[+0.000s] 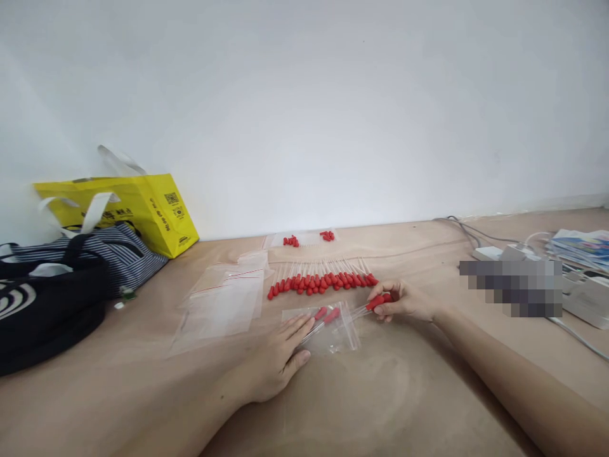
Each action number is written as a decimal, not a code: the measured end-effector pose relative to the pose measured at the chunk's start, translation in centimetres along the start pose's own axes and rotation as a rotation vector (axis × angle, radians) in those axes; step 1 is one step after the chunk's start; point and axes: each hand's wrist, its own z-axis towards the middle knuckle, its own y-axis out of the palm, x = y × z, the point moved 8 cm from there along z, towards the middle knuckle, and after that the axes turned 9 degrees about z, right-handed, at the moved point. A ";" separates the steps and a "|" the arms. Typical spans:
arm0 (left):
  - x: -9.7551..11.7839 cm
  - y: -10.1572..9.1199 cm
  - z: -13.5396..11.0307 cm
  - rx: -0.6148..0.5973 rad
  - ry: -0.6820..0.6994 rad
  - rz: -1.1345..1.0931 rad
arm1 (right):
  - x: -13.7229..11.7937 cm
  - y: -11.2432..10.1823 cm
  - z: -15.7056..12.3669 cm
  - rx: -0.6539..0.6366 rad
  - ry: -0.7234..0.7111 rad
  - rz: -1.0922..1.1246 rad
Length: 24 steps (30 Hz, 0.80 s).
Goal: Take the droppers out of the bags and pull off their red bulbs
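Note:
My left hand [280,358] lies flat on a clear zip bag [340,341], fingers stretched out. Inside that bag are droppers [332,315] with red rubber bulbs and thin clear tubes. My right hand [404,301] pinches more droppers [375,302] by their red bulbs, tubes pointing left to the bag's open-looking end; whether the tips are inside it I cannot tell. Just beyond both hands lies a long row of red-bulbed droppers [328,281], tubes pointing away from me.
Flat clear zip bags [223,311] are spread left of the row. Bagged red-bulbed droppers [328,236] lie by the wall. At the left stand a yellow bag [176,216], a striped bag [137,257] and a black bag [52,317]. Cables and white adapters [488,253] are at right.

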 end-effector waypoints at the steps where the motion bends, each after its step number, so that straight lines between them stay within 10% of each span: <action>1: 0.0 0.0 0.0 -0.003 -0.004 -0.001 | 0.1 0.1 0.0 -0.016 0.002 0.011; 6: 0.2 -0.1 0.0 -0.006 -0.001 0.006 | 0.2 -0.2 0.3 0.034 -0.011 -0.014; 17: 0.3 -0.3 0.0 0.010 0.019 0.009 | -5.5 -7.8 -2.1 0.693 -0.372 -0.222; 24: 0.6 -0.5 0.0 -0.001 0.021 0.014 | -6.3 -3.4 0.6 0.845 -0.653 -0.921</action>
